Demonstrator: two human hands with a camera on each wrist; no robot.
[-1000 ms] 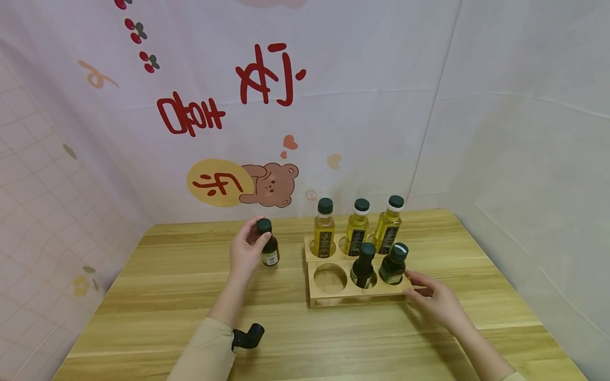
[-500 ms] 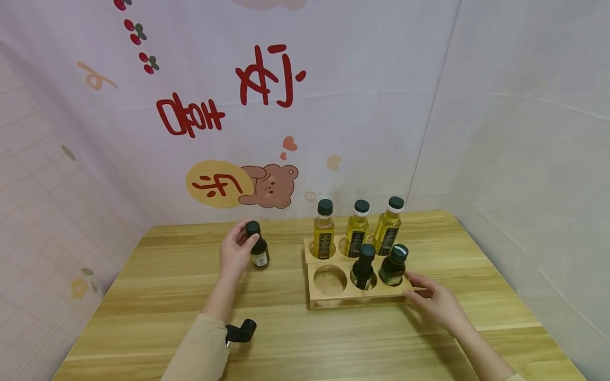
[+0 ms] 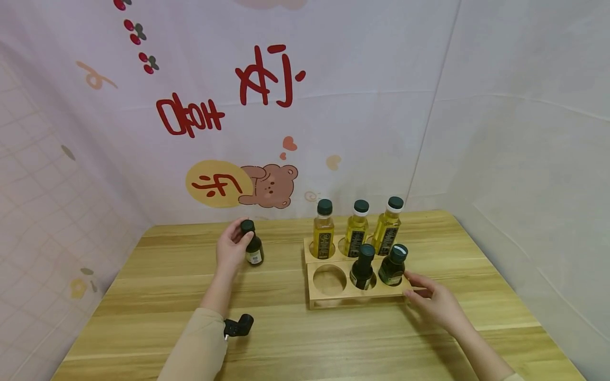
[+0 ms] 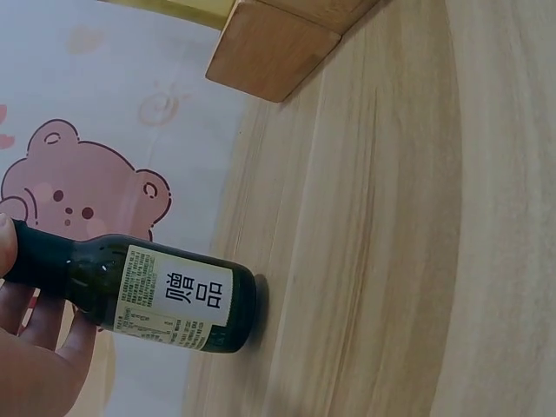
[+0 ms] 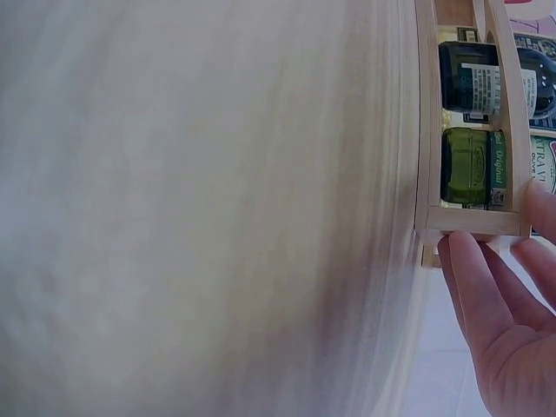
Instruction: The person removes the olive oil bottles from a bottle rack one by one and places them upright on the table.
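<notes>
My left hand (image 3: pixel 232 248) grips a small dark bottle (image 3: pixel 254 251) by its capped neck, left of the wooden bottle rack (image 3: pixel 312 288). In the left wrist view this bottle (image 4: pixel 165 291) shows a pale printed label, and its base is right at the tabletop. My right hand (image 3: pixel 439 304) holds the rack's right end, thumb at the front edge and fingers along the side. Two dark bottles, one slim (image 3: pixel 363 270) and one squat (image 3: pixel 393 267), stand in the rack's lower row beside a vacant left hole. Three yellow oil bottles (image 3: pixel 356 230) fill the upper row.
The wooden table (image 3: pixel 295 344) reaches back to a printed cloth wall (image 3: pixel 371 121) with a bear drawing (image 3: pixel 271 186). Another pale cloth (image 3: pixel 534 211) borders the table on the right. A black wrist camera (image 3: pixel 239 325) sticks out from the left sleeve.
My left hand has moved left with the small dark bottle, farther from the rack. The right hand and the rack have stayed in place.
</notes>
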